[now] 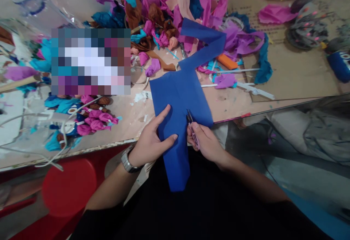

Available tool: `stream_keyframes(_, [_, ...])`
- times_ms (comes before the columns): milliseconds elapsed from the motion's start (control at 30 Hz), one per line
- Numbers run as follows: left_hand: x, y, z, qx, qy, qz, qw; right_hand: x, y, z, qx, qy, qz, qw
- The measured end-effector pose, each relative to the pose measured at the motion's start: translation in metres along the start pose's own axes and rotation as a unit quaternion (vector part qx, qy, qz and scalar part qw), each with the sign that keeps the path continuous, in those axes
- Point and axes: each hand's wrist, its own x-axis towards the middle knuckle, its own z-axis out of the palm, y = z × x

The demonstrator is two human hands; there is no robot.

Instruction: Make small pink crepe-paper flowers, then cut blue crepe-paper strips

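Note:
A sheet of blue crepe paper [175,90] spans the table's front edge, and a long flap hangs down toward my lap. My left hand [154,136] holds its left side, with thumb and index finger spread apart on top; the other fingers are hidden. In my right hand [203,138] is a small pair of scissors [193,132] with pinkish handles. Their dark tips point away from me and meet the paper near its middle. A separate folded strip of blue paper [205,52] lies just beyond the sheet.
Crumpled pink, purple, brown and teal paper [161,10] heaps along the back. An orange-handled tool [227,61] and a white stick-like piece [255,90] lie to the right, near flat cardboard [298,76]. Small wrapped bundles [95,119] and a white cord [64,127] occupy the left. A red stool [69,187] stands below.

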Motion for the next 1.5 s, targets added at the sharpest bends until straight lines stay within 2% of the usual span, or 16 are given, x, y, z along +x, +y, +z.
stream_keyframes(700, [-0.0003, -0.0007, 0.0023, -0.006, 0.002, 0.002, 1.0, 0.0002, -0.0013, -0.002, -0.035, -0.012, -0.009, 0.999])
stream_keyframes(1500, [-0.0034, -0.0015, 0.0071, 0.002, 0.012, 0.009, 1.0, 0.0035, 0.0054, 0.0045, 0.032, 0.016, 0.025, 0.999])
